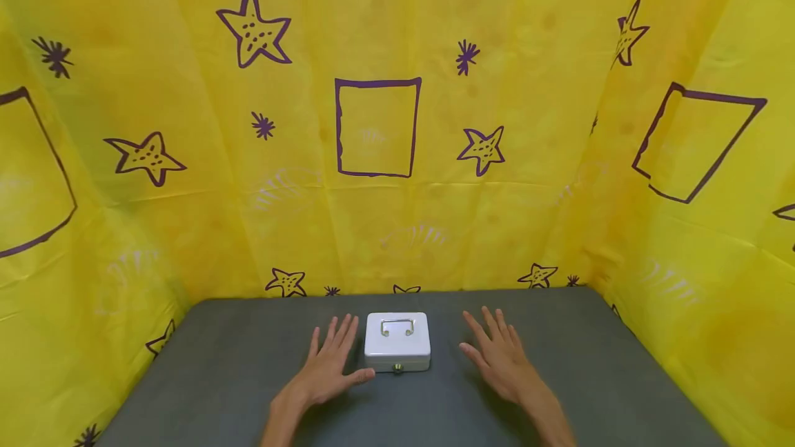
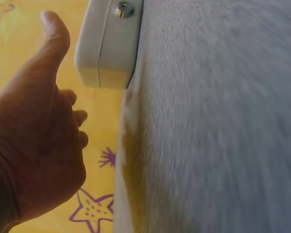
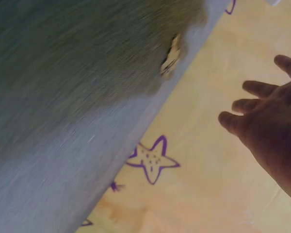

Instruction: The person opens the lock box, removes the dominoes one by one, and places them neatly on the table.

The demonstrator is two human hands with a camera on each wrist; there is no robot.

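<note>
A small white cash box (image 1: pixel 397 341) sits on the grey table, lid down, its wire handle folded flat on top. A round metal lock (image 2: pixel 123 9) shows on its front wall in the left wrist view. Just left of the box is my left hand (image 1: pixel 329 368), fingers straight and spread, thumb reaching toward the box's front left corner. My right hand (image 1: pixel 502 362) hovers to the right of the box, a hand's width or so away, its fingers extended and apart. Neither hand holds anything. The right wrist view shows the right hand's fingers (image 3: pixel 262 90) spread against the yellow backdrop.
The grey tabletop (image 1: pixel 621 392) runs back to a yellow cloth (image 1: pixel 397 240) printed with purple stars and squares. This cloth encloses the table at the back and on both sides. Shadows of the hands fall on the table.
</note>
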